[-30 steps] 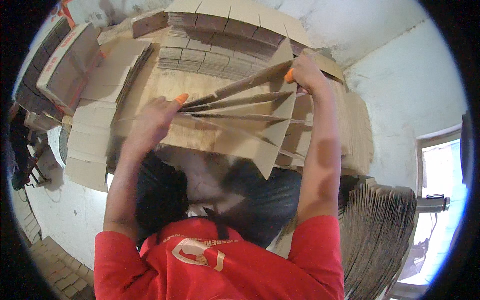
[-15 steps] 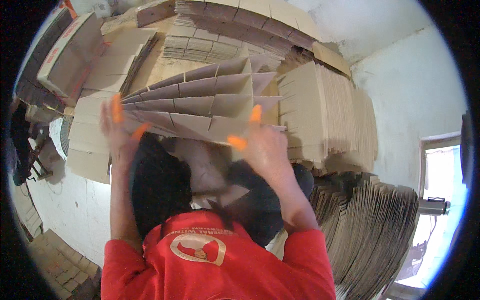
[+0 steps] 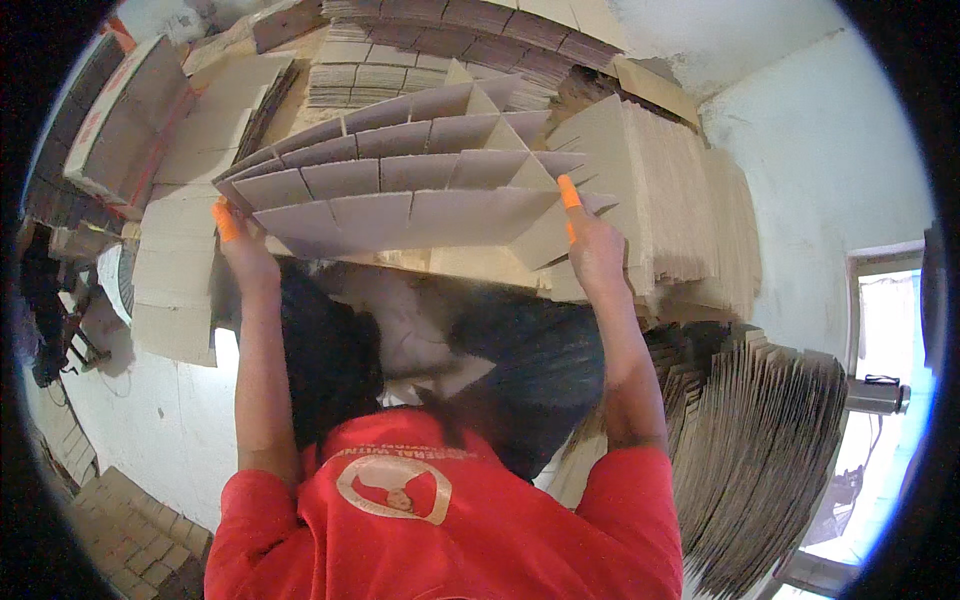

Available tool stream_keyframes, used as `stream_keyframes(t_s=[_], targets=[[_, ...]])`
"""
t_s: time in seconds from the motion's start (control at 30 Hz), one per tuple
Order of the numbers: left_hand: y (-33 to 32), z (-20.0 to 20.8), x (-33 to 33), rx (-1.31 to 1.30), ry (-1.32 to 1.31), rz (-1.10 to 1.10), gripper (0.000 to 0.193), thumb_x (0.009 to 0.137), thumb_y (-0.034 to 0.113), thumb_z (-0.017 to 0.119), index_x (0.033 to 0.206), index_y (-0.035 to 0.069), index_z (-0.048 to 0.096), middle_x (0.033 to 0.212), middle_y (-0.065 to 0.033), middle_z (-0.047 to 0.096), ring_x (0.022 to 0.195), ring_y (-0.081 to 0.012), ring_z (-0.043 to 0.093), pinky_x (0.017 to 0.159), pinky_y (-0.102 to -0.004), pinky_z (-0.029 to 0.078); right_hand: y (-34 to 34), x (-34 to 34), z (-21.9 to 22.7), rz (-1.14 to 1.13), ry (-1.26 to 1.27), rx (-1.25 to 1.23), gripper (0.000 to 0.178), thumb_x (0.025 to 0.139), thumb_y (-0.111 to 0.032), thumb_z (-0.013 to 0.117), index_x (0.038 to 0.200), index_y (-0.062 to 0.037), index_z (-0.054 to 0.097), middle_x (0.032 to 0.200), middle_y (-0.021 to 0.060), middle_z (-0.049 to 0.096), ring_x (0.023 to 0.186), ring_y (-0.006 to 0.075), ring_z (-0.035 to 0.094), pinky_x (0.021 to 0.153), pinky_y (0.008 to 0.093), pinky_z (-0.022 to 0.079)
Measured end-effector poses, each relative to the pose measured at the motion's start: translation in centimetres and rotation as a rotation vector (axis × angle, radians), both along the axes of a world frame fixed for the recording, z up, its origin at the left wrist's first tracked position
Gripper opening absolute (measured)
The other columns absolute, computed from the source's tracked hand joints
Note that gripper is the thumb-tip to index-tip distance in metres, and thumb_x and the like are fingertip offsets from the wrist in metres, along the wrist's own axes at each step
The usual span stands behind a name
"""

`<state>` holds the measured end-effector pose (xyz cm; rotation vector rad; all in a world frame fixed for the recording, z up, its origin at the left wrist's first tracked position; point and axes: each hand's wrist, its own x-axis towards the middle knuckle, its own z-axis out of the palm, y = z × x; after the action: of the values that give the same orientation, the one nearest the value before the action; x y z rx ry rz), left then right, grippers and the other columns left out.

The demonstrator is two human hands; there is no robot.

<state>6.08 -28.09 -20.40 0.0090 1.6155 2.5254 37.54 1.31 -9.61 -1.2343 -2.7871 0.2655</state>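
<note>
A cardboard divider point(image 3: 400, 170), made of long slotted strips crossed by shorter ones, is held up in front of me, its cells partly spread. The strips draw together at its left end and fan apart toward the right. My left hand point(image 3: 245, 255) is closed on the lower left corner, with an orange finger cover showing. At the right end, my right hand point(image 3: 598, 250) grips the crossing strip, orange covers on its fingers too. Parts of both hands' fingers are hidden behind the cardboard.
Flat slotted sheets point(image 3: 175, 270) lie at the left, near a cardboard box point(image 3: 125, 125). A thick stack of cardboard strips point(image 3: 670, 190) stands at the right, with another darker stack point(image 3: 760, 460) below it. More dividers point(image 3: 390, 75) are piled at the back.
The divider has risen and tilted, and its right end has shifted right. My right hand has moved right from its near edge to its right end; the left stays at the left end.
</note>
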Motion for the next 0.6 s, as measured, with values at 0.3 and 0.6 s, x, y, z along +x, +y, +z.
stream_keyframes(t_s=[0.3, 0.6], targets=[[0.9, -2.4, -9.3, 0.067, -0.084, -0.179, 0.063, 0.095, 0.061, 0.041, 0.136, 0.012, 0.048, 0.131, -0.0012, 0.052, 0.122, -0.0196, 0.046, 0.105, -0.0362, 0.031, 2.5, 2.7, -1.2, 0.183, 0.272, 0.038, 0.047, 0.087, -0.016, 0.061, 0.133, -0.0162, 0.052, 0.089, 0.0172, 0.066, 0.082, 0.0354, 0.063, 0.071, 0.0458, 0.049], [1.3, -2.9, -12.4, 0.133, -0.014, -0.218, 0.066, 0.094, 0.057, 0.047, 0.137, 0.007, 0.045, 0.140, -0.0069, 0.045, 0.130, -0.0237, 0.039, 0.107, -0.0401, 0.031, 7.7, 6.4, -0.6, -0.068, 0.035, 0.567, 0.038, 0.078, -0.020, 0.074, 0.106, -0.0010, 0.059, 0.092, 0.0180, 0.061, 0.084, 0.0353, 0.059, 0.070, 0.0448, 0.048]])
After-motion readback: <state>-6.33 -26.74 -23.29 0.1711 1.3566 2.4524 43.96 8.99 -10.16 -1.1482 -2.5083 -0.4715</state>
